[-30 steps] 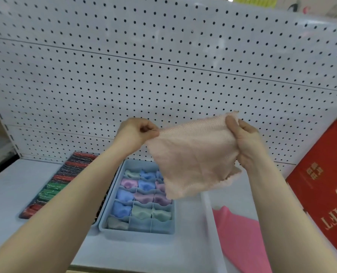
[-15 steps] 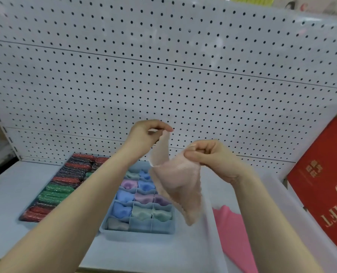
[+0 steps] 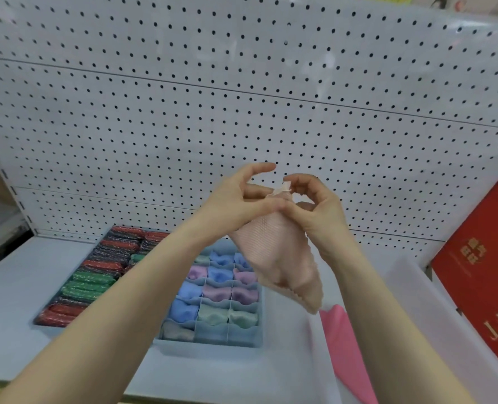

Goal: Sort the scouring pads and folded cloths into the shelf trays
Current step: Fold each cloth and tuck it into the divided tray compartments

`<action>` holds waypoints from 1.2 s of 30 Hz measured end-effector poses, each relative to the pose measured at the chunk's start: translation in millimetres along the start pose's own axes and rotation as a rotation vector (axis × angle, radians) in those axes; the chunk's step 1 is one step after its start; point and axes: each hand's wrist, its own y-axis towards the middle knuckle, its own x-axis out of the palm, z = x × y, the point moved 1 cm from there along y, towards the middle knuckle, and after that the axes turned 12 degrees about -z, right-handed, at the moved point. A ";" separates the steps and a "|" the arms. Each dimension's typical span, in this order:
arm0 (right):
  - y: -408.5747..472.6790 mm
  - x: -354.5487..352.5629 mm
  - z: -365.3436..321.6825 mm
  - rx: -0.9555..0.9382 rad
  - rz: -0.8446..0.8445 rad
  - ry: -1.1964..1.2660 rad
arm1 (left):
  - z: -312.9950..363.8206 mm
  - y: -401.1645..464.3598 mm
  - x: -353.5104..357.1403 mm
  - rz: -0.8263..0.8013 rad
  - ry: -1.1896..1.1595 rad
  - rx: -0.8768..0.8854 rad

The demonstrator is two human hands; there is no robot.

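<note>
Both hands are up in front of the pegboard [image 3: 242, 112], working one pale pink cloth [image 3: 282, 258] between them; the left hand [image 3: 242, 199] pinches its top with thumb and a lower finger while the index finger sticks out free; the right hand [image 3: 317, 208] is curled in, pinching the bunched top corner. The cloth hangs down doubled over, above the divided blue tray [image 3: 213, 342] of folded cloths on the shelf [image 3: 9, 301]; just left of that sits the tray of scouring pads [image 3: 90, 281], red, green and dark ones, kinda blurry. A brighter pink cloth [image 3: 344, 345] lies lower right; red box [image 3: 481, 275] beside it.
</note>
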 end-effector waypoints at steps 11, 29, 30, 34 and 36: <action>0.6 -16.2 9.2 0.087 -0.061 -0.063 | -21.5 -3.2 -12.1 0.198 0.417 -0.112; 4.4 -4.0 -0.5 0.068 -0.175 -0.244 | -29.6 -5.5 -12.4 0.199 0.126 -0.028; 4.7 0.0 -1.0 0.050 -0.188 -0.267 | -31.7 -6.4 -11.0 0.191 0.121 -0.018; 7.1 3.1 -2.2 0.003 -0.025 -0.185 | -57.9 -13.0 -7.8 0.140 0.224 -0.073; 8.8 -6.6 -2.8 0.012 0.115 -0.153 | -87.3 -24.4 -4.8 0.075 0.340 -0.185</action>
